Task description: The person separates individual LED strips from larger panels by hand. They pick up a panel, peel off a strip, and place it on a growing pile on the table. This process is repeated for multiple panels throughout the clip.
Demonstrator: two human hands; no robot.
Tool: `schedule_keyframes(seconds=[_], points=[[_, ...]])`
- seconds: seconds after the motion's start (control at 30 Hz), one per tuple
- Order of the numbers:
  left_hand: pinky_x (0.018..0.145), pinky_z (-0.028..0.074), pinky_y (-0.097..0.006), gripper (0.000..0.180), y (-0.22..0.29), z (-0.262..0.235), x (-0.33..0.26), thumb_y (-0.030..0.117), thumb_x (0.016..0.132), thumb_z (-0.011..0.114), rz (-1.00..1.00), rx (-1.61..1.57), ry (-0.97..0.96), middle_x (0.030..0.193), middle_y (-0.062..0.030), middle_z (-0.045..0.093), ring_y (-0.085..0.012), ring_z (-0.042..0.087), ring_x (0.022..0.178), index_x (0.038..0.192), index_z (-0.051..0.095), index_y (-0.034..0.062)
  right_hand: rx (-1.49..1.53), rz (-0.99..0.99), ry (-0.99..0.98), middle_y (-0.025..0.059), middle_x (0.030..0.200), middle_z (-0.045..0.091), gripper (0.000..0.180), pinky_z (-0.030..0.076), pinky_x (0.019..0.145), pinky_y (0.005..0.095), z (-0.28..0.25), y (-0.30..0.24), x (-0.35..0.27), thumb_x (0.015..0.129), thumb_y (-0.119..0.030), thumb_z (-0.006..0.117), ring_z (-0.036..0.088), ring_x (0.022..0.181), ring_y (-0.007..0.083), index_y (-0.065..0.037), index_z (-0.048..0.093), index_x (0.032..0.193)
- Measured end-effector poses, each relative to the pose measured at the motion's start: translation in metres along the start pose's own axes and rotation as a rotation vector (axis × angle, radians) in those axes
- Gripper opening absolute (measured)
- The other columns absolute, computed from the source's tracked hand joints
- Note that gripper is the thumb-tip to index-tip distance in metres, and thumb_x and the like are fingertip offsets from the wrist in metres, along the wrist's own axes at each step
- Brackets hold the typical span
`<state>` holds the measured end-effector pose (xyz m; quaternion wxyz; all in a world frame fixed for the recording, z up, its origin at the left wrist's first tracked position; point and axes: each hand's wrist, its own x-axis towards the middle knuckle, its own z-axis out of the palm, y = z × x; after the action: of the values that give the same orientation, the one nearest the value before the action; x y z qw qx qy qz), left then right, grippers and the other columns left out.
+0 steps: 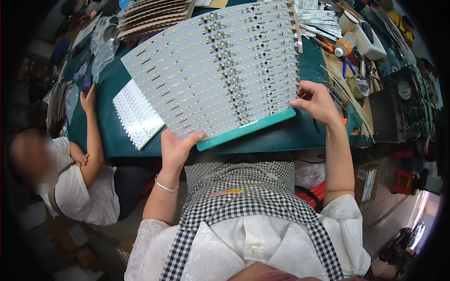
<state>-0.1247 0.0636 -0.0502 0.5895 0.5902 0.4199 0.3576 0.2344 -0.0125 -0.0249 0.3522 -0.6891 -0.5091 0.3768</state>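
Note:
A large pale grey LED circuit board panel (197, 70), dotted with rows of small yellow chips and dark components, tilts up in front of me over the table. Along its near edge runs a long teal bar (248, 129). My left hand (176, 147) is closed on the panel's near left corner, its thumb on top close to the bar's left end. At the near right corner, my right hand (316, 103) pinches the panel's edge between thumb and fingers. The panel hides part of both hands' fingers. Left of it lies a white stack of notched strips (136, 114).
The dark green table (115, 79) carries stacked brown corrugated sheets (150, 18) at the back. Rightward are an orange-capped bottle (346, 44), a white container (368, 40), thin sticks (351, 100) and a black box (398, 107). A seated person (79, 187) on the left holds a phone (86, 85).

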Motion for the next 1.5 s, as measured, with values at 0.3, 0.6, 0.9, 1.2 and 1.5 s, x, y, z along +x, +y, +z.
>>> schedule_keyframes(seconds=[0.3,0.6,0.9,1.2,1.5], points=[[0.083,0.051,-0.03,0.04,-0.002,-0.004,0.003,0.002,0.073,0.075,-0.066,-0.075,-0.045,0.104,-0.0102,0.065,-0.0169,0.063,0.091,0.109,0.06,-0.0047,0.481,-0.03,-0.057,0.0055,0.09,0.064,0.035,0.05,0.074,0.0273,0.0,-0.02,0.01,0.072,0.009,0.068,0.06,0.083,0.0107,0.002,0.053,0.102],[0.087,0.051,-0.034,0.057,0.008,0.002,0.013,-0.006,0.066,0.077,-0.016,-0.245,-0.026,0.108,-0.0108,0.062,-0.0202,0.062,0.097,0.117,0.052,-0.0023,0.034,-0.155,0.006,0.0053,0.098,0.065,0.057,0.052,0.076,0.0268,0.007,-0.003,0.004,0.066,0.011,0.072,0.062,0.086,0.0118,0.001,0.049,0.117],[0.074,0.052,-0.032,0.033,-0.015,0.005,-0.015,-0.012,0.067,0.075,0.335,0.087,0.089,0.089,-0.0094,0.067,-0.0192,0.064,0.08,0.097,0.063,-0.0032,-0.056,-0.359,0.411,0.0138,0.086,0.07,0.043,0.055,0.07,0.031,0.033,0.007,-0.022,0.065,0.003,0.076,0.07,0.083,0.0253,-0.001,0.057,0.103],[0.081,0.054,-0.039,0.029,-0.009,-0.006,-0.002,-0.002,0.073,0.067,0.82,0.286,-0.363,0.099,-0.0255,0.067,-0.0332,0.068,0.09,0.101,0.065,-0.0093,-0.184,-0.327,0.449,0.0085,0.08,0.071,0.024,0.055,0.066,0.0291,0.037,0.016,-0.03,0.07,-0.011,0.076,0.07,0.073,0.0192,-0.004,0.063,0.089],[0.083,0.054,-0.039,0.022,-0.009,0.0,-0.007,0.015,0.08,0.066,0.933,0.427,-0.22,0.094,-0.0198,0.07,-0.0329,0.069,0.091,0.092,0.069,-0.0038,0.015,-0.456,0.34,0.0103,0.092,0.069,0.032,0.052,0.074,0.0256,0.04,0.015,-0.035,0.08,-0.004,0.065,0.067,0.082,0.0155,0.001,0.06,0.11]])
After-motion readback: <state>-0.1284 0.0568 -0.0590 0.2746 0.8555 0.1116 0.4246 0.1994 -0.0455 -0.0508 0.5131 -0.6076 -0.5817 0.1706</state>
